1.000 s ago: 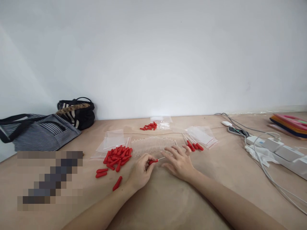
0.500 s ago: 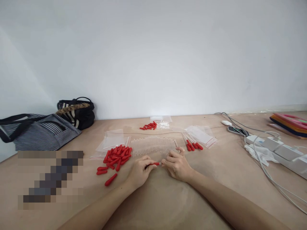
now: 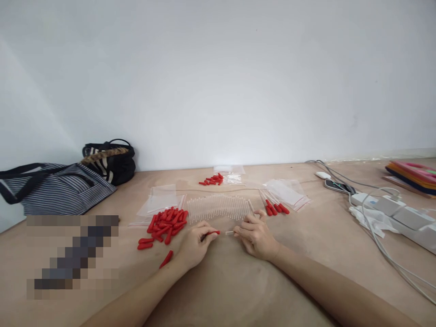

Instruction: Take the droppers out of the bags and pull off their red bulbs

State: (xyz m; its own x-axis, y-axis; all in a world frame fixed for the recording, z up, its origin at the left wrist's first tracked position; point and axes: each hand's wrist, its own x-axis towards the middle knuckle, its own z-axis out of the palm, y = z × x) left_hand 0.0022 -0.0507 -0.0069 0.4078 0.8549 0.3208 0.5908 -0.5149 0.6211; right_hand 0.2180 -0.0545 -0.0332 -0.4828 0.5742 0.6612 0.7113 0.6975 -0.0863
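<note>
My left hand [image 3: 196,243] is closed on a red rubber dropper bulb [image 3: 214,232], whose narrow neck points right. Opposite it, my right hand [image 3: 255,237] pinches a thin glass dropper tube [image 3: 229,233] with its end toward the bulb. A small gap separates the two. Just beyond my hands lies a row of clear glass tubes [image 3: 218,208]. To the left is a pile of red bulbs [image 3: 166,221]. One loose red bulb [image 3: 166,259] lies against my left forearm, partly hidden. Several tubes with red bulbs on them [image 3: 276,208] lie right of the row.
Clear zip bags lie at the left [image 3: 161,197] and right [image 3: 288,193]. Farther back are smaller red bulbs [image 3: 211,180] and short clear tubes [image 3: 235,178]. A striped bag [image 3: 64,188] stands left; a white power strip [image 3: 402,218] with cables lies right.
The bulb and the tube, touching before, are now apart, with the hands drawn slightly away from each other. The loose bulb by my left forearm has shifted right and turned.
</note>
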